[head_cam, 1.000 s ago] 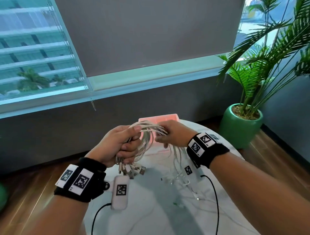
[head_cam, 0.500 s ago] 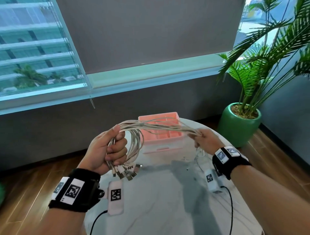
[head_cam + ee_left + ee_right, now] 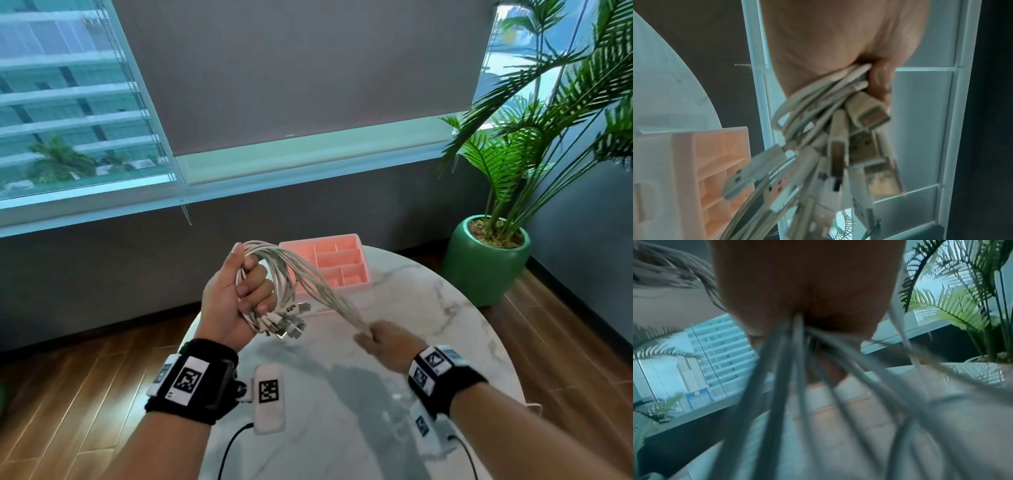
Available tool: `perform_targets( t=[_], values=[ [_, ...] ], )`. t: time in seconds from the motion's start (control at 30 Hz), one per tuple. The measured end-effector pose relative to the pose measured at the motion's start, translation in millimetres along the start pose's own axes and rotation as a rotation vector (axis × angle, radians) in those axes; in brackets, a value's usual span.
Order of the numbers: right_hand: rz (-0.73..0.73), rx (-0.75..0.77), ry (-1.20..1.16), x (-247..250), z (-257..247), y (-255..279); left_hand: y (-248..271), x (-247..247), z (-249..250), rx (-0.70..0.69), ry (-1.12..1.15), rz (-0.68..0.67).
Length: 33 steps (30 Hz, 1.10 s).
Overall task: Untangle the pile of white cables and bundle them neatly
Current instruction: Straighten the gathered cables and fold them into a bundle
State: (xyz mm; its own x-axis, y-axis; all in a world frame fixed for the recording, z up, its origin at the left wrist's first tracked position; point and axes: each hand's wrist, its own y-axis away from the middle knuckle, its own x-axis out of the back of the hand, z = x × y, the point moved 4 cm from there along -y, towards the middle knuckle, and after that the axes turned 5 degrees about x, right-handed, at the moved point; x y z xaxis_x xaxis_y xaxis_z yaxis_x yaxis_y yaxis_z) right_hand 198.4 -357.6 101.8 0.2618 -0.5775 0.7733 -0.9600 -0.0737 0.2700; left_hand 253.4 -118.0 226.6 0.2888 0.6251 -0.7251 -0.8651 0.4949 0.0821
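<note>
A bunch of white cables (image 3: 301,274) loops over my left hand (image 3: 239,291), which grips the coil in a fist above the table. Their USB plugs (image 3: 284,325) hang in a cluster below that fist; in the left wrist view the plugs (image 3: 859,154) fill the middle, blurred. From the top of the coil the strands run down and to the right into my right hand (image 3: 376,339), which pinches them together low over the marble. In the right wrist view the cables (image 3: 789,369) fan out from that hand (image 3: 807,296), heavily blurred.
A pink divided organiser tray (image 3: 356,240) stands at the far side of the round white marble table (image 3: 428,308). A potted palm in a green pot (image 3: 486,267) is on the wooden floor at the right. A window with blinds lies beyond.
My right hand has drawn the cable strands away from the left, first out to the right and then down toward the table. The left hand has kept its grip and risen a little.
</note>
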Motion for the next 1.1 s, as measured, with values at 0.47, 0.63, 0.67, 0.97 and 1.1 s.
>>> perform_targets(
  t=[0.47, 0.63, 0.67, 0.97, 1.1],
  values=[
    [0.264, 0.286, -0.198, 80, -69, 16, 12, -17, -18, 0.116, -0.409, -0.052],
    [0.097, 0.582, -0.391, 87, -131, 9, 16, -27, -25, 0.226, -0.396, -0.125],
    [0.09, 0.581, -0.453, 85, -131, 2, 17, -27, -23, 0.239, -0.368, -0.146],
    [-0.23, 0.384, -0.849, 42, -95, -15, 30, 5, -29, 0.338, -0.174, -0.217],
    [-0.187, 0.297, -0.867, 36, -72, -13, 30, 17, -12, 0.292, -0.088, -0.22]
  ],
)
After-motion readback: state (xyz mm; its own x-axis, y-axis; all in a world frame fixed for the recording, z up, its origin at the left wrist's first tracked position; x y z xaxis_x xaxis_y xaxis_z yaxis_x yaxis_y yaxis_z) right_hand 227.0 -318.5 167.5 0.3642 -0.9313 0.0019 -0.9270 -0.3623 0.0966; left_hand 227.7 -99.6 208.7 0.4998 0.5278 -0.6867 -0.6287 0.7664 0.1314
